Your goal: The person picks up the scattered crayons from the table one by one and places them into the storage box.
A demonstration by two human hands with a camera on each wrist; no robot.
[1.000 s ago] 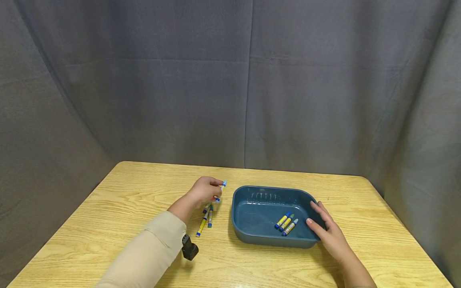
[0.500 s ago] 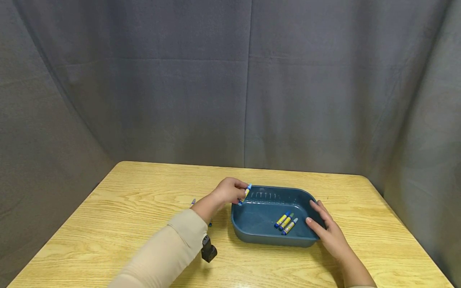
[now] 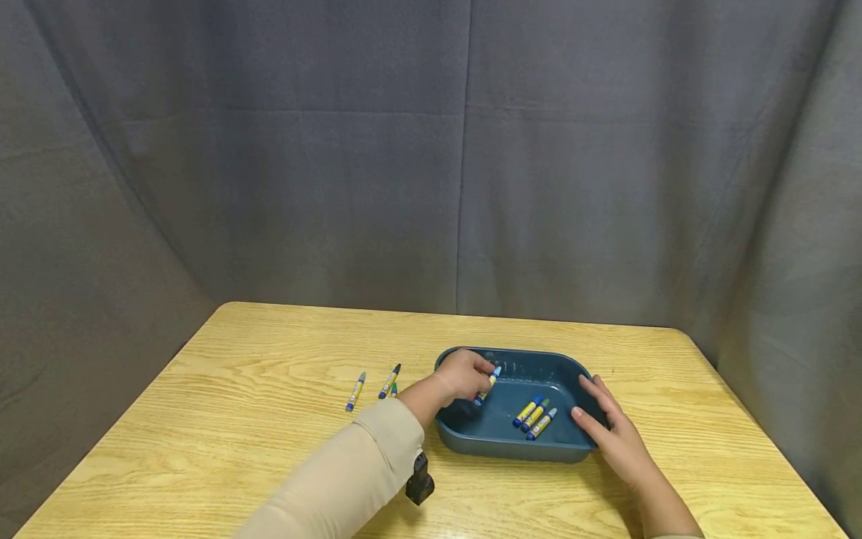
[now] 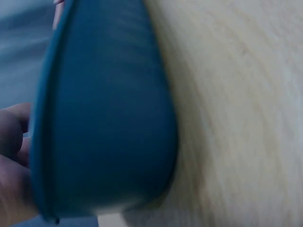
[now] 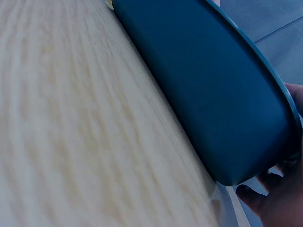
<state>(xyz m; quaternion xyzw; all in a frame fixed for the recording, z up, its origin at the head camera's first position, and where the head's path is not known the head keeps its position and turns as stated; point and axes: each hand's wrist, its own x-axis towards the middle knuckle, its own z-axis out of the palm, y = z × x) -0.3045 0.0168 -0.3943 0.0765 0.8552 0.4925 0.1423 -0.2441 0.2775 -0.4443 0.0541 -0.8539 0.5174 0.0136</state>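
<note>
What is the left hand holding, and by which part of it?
The left hand holds a light-blue-tipped crayon between thumb and finger, by its wrapped body around the middle; both ends show.

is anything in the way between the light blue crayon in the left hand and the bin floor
Nothing visible: the left hand holds the light blue crayon over the left part of the dark blue plastic bin; the three crayons inside lie farther right.
</note>
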